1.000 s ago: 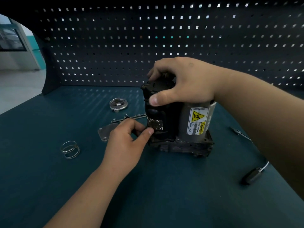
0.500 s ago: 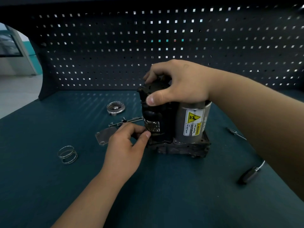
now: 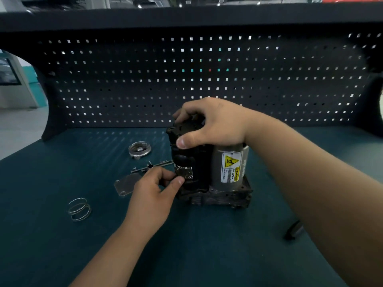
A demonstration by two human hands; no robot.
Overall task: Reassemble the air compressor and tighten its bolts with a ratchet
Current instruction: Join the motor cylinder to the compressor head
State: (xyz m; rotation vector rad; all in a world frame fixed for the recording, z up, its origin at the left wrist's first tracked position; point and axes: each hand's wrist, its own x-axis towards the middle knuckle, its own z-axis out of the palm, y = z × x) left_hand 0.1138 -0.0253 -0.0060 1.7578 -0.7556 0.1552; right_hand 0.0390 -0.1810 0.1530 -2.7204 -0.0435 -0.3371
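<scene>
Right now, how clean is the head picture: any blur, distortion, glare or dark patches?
Head view: wide-angle bowing curves the pegboard and the shelf above it; the bench is dim, with light coming through the pegboard holes; the yellow warning label on the air compressor is sharp enough to read partly; the dark tool at right is smeared.

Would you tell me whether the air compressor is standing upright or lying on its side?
Upright: the air compressor rests on its base on the bench, silver cylinder vertical.
</scene>
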